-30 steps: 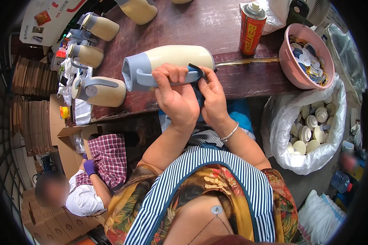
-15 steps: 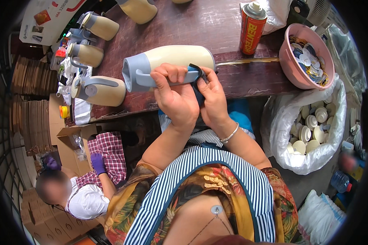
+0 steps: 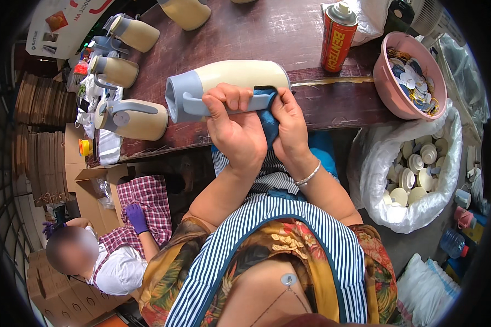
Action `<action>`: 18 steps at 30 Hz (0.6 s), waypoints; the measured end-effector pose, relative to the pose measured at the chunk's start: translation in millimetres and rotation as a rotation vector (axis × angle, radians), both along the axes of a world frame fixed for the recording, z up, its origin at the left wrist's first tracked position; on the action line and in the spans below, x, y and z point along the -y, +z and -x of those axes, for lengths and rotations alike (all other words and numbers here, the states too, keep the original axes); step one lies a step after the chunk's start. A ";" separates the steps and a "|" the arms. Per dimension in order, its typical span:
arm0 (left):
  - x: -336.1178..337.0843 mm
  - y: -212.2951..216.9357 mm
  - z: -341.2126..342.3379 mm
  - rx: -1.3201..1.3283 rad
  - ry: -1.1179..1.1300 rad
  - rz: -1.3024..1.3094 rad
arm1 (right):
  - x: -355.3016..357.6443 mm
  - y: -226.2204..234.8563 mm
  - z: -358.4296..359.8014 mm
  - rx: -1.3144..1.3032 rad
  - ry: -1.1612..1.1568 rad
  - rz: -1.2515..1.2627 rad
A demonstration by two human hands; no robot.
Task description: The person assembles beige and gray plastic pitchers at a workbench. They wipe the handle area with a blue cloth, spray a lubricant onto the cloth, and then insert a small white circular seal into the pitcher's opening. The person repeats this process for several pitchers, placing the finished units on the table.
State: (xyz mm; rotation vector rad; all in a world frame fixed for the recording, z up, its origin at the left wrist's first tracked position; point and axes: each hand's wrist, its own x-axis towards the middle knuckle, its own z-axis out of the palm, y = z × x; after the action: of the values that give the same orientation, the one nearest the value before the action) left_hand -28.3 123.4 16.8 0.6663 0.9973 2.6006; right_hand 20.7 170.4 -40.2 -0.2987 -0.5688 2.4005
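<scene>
A cream thermos jug point(image 3: 245, 75) with a grey-blue spout and handle lies on its side at the table's front edge, its spout toward the left. Wrapped round the jug's handle point(image 3: 193, 104) are the fingers of my left hand point(image 3: 237, 131). My right hand point(image 3: 293, 128) pinches a dark-edged blue cloth point(image 3: 269, 126) against the free end of that handle. Part of the cloth hangs down between my two hands. Behind my fingers, the jug's lower side is hidden.
More cream jugs point(image 3: 139, 121) stand at the table's left. A red spray can point(image 3: 338, 41) and a pink basin point(image 3: 384, 82) of small discs are to the right. Below the basin sits a plastic bag point(image 3: 373, 204) of cream lids. A co-worker's purple-gloved hand point(image 3: 137, 217) shows at lower left.
My right hand has shifted slightly right and down at the handle's end, and more of the blue cloth shows. My left hand keeps its hold. The co-worker's hands have moved a little.
</scene>
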 end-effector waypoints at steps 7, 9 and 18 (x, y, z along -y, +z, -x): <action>2.2 -0.8 3.2 -0.007 -0.001 0.011 | 12.1 10.7 -3.0 0.101 -0.038 -0.056; 3.0 -0.9 4.2 -0.001 -0.006 0.005 | 5.6 11.0 -5.1 0.047 0.011 -0.005; 3.0 -3.2 3.2 0.002 -0.007 -0.005 | 13.9 5.6 -0.3 0.149 -0.101 -0.179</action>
State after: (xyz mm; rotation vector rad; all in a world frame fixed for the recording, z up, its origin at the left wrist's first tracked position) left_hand -31.5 120.4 13.7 0.6669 0.9869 2.5976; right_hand 21.0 156.5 -34.6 -0.4198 -0.8121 2.2250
